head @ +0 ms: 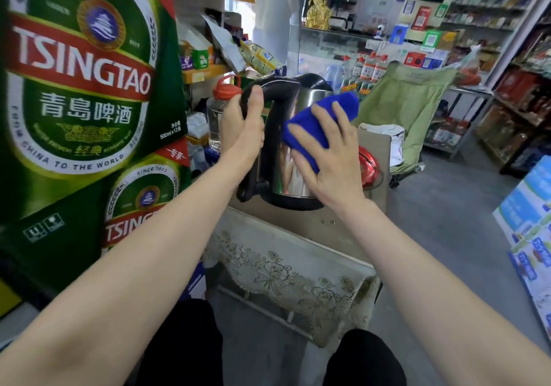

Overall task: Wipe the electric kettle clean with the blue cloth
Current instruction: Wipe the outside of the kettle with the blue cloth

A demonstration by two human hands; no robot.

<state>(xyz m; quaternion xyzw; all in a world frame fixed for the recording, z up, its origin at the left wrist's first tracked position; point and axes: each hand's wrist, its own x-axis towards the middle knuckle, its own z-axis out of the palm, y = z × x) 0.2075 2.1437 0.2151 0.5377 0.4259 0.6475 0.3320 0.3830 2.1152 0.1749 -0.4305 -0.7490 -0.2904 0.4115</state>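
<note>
Mid-wipe. Our left hand (241, 129) grip wraps kettle (310, 98) handle at bench (343, 227); right hand (328, 162), flat, presses blue cloth (310, 123) on steel side right of that grip. Next, we reckon: sweep toward base.

Your steel electric kettle (295, 159) w/ black handle is straight ahead, over the far end of the small lace-covered table (286, 269); can't tell if its base rests there. Your left hand (241, 123) grips the handle on the kettle's L side. Your right hand (331, 159) presses the folded blue cloth (313, 120) against its R wall. Stacked green beer cartons (83, 87) fill your L. Btw cartons & kettle, slightly behind, stands a clear plastic bottle (216, 117) w/ red cap. Behind the kettle to the R: a green fabric folding chair (408, 102). Shop shelves (521, 87) line the far R; blue-and-white boxes (527, 221) are low on your R.
</note>
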